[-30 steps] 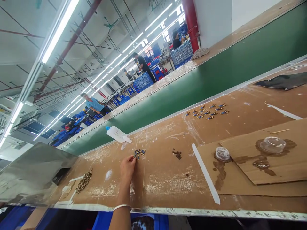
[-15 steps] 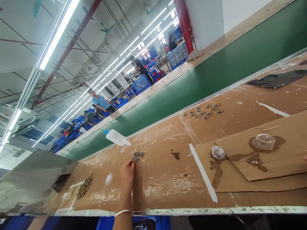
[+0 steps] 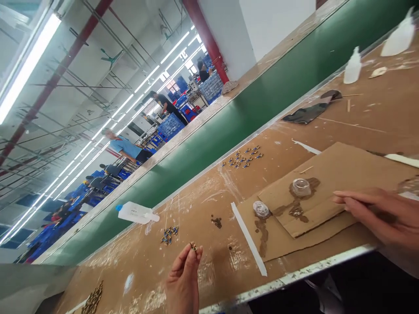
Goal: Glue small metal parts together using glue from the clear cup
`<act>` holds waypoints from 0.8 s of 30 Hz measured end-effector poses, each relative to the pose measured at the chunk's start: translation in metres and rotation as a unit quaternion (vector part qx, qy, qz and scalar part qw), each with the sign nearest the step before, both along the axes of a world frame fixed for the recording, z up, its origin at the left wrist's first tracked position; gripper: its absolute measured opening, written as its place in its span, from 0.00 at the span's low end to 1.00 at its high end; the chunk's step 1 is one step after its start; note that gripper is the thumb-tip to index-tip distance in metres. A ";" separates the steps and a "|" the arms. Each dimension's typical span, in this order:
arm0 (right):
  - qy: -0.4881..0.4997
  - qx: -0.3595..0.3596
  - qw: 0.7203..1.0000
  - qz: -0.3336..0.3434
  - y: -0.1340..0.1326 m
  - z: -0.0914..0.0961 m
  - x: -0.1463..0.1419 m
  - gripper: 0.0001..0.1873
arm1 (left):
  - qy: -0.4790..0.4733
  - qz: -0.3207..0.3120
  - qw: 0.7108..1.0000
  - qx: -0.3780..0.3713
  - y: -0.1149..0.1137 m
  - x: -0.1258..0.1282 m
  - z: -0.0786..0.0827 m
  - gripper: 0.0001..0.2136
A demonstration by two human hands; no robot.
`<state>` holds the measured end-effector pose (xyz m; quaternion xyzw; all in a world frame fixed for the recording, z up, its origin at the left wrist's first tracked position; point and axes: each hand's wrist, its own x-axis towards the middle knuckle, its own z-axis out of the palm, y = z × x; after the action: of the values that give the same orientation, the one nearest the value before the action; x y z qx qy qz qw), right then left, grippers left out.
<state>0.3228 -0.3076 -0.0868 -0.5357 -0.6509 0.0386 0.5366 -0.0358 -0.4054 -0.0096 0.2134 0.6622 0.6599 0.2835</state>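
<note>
My left hand [image 3: 183,279] is raised over the cardboard-covered bench [image 3: 209,244], its fingertips pinched on a small brass part [image 3: 193,247]. Just beyond it lies a little heap of blue-and-brass parts [image 3: 169,234], and a smaller dark heap [image 3: 216,221] sits to the right. My right hand [image 3: 381,214] hovers at the right edge over a loose cardboard sheet [image 3: 330,183], fingers stretched out together, holding nothing I can see. On that sheet stand a clear cup [image 3: 301,186] and a clear lid [image 3: 261,209] amid brown stains.
A white squeeze bottle [image 3: 135,213] lies by the green conveyor belt [image 3: 262,109]. Rows of blue-and-brass parts [image 3: 242,158] lie farther back. Two more bottles [image 3: 353,67] and a dark cloth [image 3: 307,113] are at far right. Brass chain pieces [image 3: 92,301] are at left. Other people work by blue crates beyond.
My left hand has drawn back from the heap of parts and lifted with one small part pinched. My right hand has come into view. The view has tilted and swung right.
</note>
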 end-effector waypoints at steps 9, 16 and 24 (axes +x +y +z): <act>0.015 0.105 0.991 0.080 0.001 0.019 0.004 0.09 | -0.016 -0.094 0.995 0.002 0.034 0.054 0.015 0.18; 0.065 0.110 0.986 0.103 0.003 0.017 0.006 0.11 | 0.052 -0.153 0.986 -0.033 0.056 0.081 0.022 0.17; 0.110 0.129 0.979 0.115 0.006 0.013 0.008 0.11 | 0.052 -0.207 0.974 -0.082 0.089 0.128 0.041 0.17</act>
<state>0.3303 -0.3011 -0.0734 -0.3765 -0.6445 0.0744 0.6613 0.0926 -0.3160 0.0319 0.3558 0.6691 0.5186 0.3960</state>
